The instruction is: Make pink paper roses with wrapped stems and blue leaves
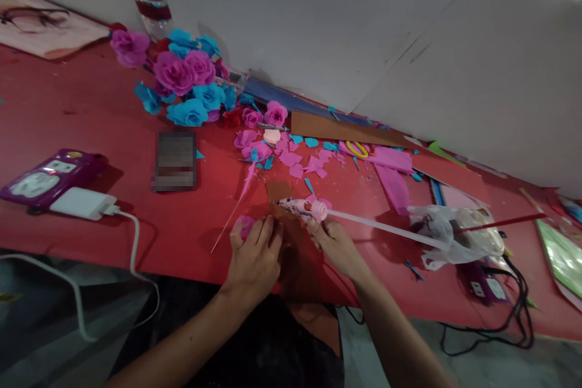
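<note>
My left hand (255, 257) is curled around a small pink paper flower (244, 227) on a thin stick (225, 231), at the near edge of the red table (91, 109). My right hand (334, 242) grips a pink glue gun (302, 208), its nozzle pointing left toward the flower. A long clear glue stick (386, 229) runs from the gun's back to the right. Both hands rest over a brown card (291, 236).
Finished pink and blue paper roses (186, 82) lie at the back left. Paper scraps (295, 157), yellow scissors (357, 148) and pink paper (393, 185) are behind my hands. A purple power strip (45, 177) with a white charger (84, 203) sits left; a phone (175, 160) and plastic bag (448, 230) nearby.
</note>
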`<state>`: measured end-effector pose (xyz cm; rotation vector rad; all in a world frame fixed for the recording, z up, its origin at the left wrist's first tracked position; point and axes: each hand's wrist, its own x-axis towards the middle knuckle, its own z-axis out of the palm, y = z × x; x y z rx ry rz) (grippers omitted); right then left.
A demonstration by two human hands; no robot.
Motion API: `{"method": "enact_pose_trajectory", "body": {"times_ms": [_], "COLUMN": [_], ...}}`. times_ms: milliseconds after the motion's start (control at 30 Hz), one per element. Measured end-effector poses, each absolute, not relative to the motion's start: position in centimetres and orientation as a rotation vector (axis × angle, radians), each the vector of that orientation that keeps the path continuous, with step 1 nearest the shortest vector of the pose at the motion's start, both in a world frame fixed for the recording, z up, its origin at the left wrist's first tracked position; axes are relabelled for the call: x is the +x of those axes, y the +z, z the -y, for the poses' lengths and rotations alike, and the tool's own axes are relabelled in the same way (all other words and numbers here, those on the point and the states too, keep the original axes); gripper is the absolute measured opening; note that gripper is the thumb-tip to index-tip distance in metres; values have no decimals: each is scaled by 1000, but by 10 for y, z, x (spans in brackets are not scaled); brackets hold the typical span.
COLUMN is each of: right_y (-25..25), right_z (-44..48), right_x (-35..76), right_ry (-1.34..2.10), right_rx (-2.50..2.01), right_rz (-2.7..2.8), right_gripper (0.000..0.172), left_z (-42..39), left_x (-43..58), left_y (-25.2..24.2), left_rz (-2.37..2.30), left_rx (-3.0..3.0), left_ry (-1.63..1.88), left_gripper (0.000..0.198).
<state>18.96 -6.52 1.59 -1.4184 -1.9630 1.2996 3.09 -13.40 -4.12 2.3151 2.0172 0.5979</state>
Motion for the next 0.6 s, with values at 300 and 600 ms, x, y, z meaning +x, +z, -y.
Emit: {"method": "enact_pose_trajectory", "body": {"times_ms": [300,600], "right_y": [12,1], "right_z": [60,15], "right_x": [200,216], "right_ry": [1294,1189], "right_rx": [-1491,-1596], "right_rz": [1948,1903], "right_gripper": [41,49], "left_z": [136,137], "left_x": [32,34], "left_y": [-38,-36], "left_rz": [-2025,-2053], "left_rx": [2293,2305], "left_ry": [580,572], "left_gripper": [37,37]}}
